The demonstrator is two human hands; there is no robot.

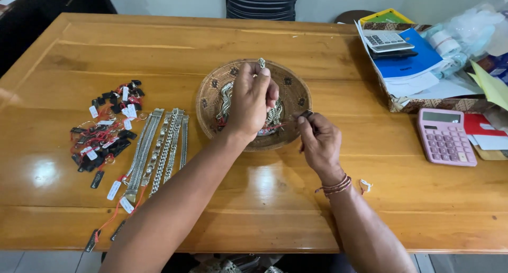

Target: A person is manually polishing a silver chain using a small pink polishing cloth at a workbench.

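I'm looking down at a wooden table (296, 199), and the left hand (253, 101) is up over the round woven basket (211, 88), closed around a silver chain bracelet (261, 63). The bracelet's top end pokes straight up out of the fist, so its long axis runs near vertical, rising away from me, while the lower part drops behind the palm into the basket where I can't follow it. Fingers curled tight, thumb pressed in, clamped on the metal. The right hand (319, 143) sits just beside the basket's near right rim, thumb and forefinger pinched together on a small dark tag (306, 114); a thin red string (270, 127) runs from there back toward the basket. The bracelet looks chunky, bright silver, with linked segments, and more of the same lie tangled in the basket. Off to the left, a row of silver bracelets (159, 151) lies side by side, long axes running toward and away from me with a slight tilt, white tags at the near ends. Further left, a heap of dark tags (106, 130) with red strings. Pink calculator (445, 137) far right.
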